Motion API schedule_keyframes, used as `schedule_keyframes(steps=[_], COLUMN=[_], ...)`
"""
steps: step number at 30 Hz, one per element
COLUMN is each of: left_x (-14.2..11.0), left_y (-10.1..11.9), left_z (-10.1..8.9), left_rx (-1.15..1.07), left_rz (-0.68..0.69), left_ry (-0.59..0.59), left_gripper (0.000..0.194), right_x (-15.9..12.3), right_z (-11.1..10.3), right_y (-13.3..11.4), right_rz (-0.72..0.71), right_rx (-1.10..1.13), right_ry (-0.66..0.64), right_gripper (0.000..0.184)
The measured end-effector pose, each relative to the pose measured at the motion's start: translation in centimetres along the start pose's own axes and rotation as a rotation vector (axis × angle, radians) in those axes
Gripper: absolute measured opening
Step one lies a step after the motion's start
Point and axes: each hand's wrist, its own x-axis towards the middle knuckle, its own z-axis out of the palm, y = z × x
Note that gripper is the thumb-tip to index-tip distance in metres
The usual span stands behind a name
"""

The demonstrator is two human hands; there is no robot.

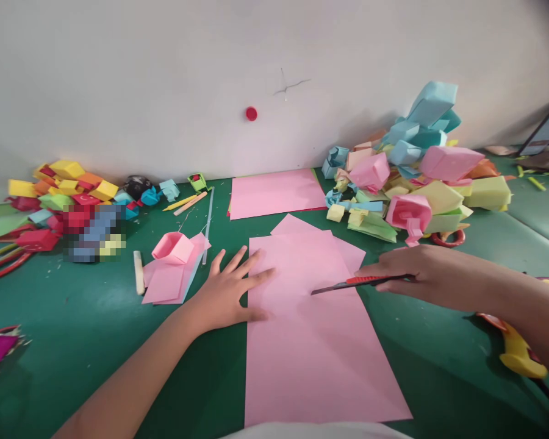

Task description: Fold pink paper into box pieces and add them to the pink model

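A large pink sheet of paper (320,360) lies flat on the green tabletop in front of me. My left hand (233,289) rests on its left edge, fingers spread. Over the right side, my right hand (402,277) grips a red and black utility knife (370,280). The knife's blade points left, above the middle of the sheet; whether it touches the paper I cannot tell. Another pink piece (352,253) sticks out from beneath the sheet's far edge. Left of my left hand, a folded pink paper box (180,249) sits on smaller pink pieces (165,283).
A stack of coloured sheets (274,195), pink on top, lies by the wall. Folded paper shapes are heaped at the left (68,183) and right (421,177). Nearby are a clear ruler (208,225), a pencil (179,202), a white stick (138,272) and a yellow-handled tool (519,353).
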Motion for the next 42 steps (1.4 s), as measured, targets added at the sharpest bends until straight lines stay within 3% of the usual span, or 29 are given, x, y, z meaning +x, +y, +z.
schedule_keyframes(steps=[42], left_x=[0.1], left_y=[-0.2], left_z=[0.3], left_rx=[0.057], left_rz=[0.01], left_ry=[0.012], left_gripper=[0.083], right_x=[-1.9], right_z=[-1.7], right_y=[2.0], right_rz=[0.108], right_rx=[-0.15], right_ry=[-0.08], right_gripper=[0.039])
